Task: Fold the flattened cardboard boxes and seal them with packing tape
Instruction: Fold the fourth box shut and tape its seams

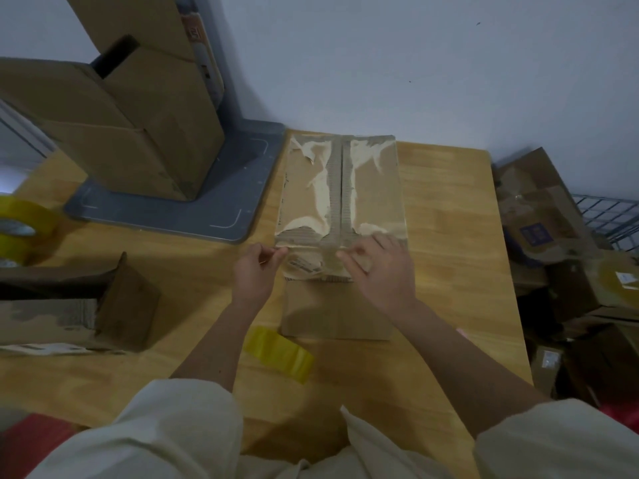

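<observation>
The box (340, 198) stands at the centre of the desk (449, 236), its long axis running away from the person. Both hands sit at its near top edge — the left hand (257, 271) pinches the left corner, the right hand (377, 264) presses flat on the seam. Its worn flaps show torn paper and old tape residue; a yellow tape roll (20, 229) lies far left.

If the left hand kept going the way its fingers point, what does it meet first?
The left hand points right, toward the cardboard box; its fingertips already look to be at the box's near top edge, though depth is unclear.
</observation>
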